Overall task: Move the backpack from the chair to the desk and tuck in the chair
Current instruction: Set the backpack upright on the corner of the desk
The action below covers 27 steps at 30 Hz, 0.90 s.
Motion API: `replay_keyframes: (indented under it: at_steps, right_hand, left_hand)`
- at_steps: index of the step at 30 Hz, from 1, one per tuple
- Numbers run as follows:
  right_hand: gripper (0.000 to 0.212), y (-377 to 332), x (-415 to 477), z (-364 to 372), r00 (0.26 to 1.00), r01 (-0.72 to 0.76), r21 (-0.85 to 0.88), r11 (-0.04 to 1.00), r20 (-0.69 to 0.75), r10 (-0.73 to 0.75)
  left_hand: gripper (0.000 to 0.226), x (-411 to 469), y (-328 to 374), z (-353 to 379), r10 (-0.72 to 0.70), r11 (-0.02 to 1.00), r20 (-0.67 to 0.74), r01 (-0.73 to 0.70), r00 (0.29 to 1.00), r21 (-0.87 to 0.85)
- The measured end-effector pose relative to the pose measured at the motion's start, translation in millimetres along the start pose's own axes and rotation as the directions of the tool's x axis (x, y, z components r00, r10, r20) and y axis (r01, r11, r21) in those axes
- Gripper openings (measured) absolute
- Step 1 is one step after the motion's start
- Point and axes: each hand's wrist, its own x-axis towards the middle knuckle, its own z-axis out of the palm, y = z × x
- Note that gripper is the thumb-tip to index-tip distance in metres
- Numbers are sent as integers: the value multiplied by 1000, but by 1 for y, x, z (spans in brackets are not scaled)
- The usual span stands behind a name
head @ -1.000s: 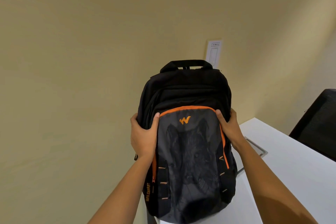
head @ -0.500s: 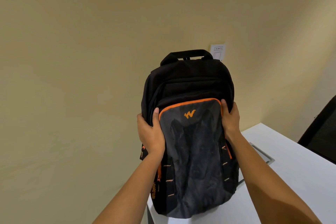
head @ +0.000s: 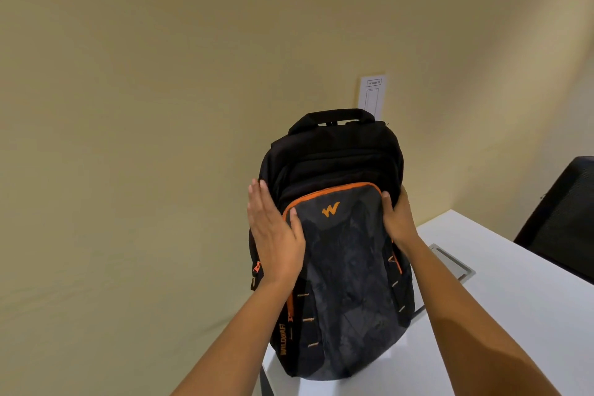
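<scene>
Backpack (head: 340, 254) (just one) is standing upright on the desk (head: 501, 309), handle pointing up; left hand (head: 273, 235) is lying flat, right hand (head: 397, 219) is gripping its side.

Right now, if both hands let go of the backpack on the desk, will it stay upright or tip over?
The backpack probably tips: it stands tall at the white desk corner, steadied by the left hand and right hand. Its soft fabric may sag. It looks well filled, so likely fairly heavy.
</scene>
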Motion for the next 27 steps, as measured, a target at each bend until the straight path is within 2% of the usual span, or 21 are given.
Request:
replay_keyframes:
  at_steps: [3, 7, 10, 14, 20, 22, 27]
  right_hand:
    - [67, 3, -15, 0, 1000, 2, -102, 995, 24, 1]
    - [64, 7, -34, -6, 996, 34, -256, 966, 90, -11]
    - [66, 12, -45, -12, 988, 44, -423, 905, 151, 23]
    - [69, 11, -62, -20, 975, 113, -615, 780, 219, 32]
    - [68, -5, -101, -31, 977, 145, -715, 684, 214, 16]
    - [68, -12, -117, -30, 980, 125, -735, 666, 195, 31]
    - [70, -30, -166, -26, 994, 14, -775, 632, 82, 78]
  left_hand:
    - [76, -10, -6, -1, 114, 987, 97, -124, 989, 104]
    - [66, -22, -17, -3, 154, 955, 264, -213, 952, 209]
    - [57, -25, -25, -8, 174, 919, 351, -280, 920, 278]
    - [56, -18, -32, -15, 208, 888, 422, -351, 882, 296]
    - [59, -16, -34, -32, 170, 877, 552, -381, 816, 293]
    - [59, -17, -36, -40, 176, 872, 613, -412, 770, 266]
    - [60, -16, -42, -71, 204, 891, 775, -441, 598, 106]
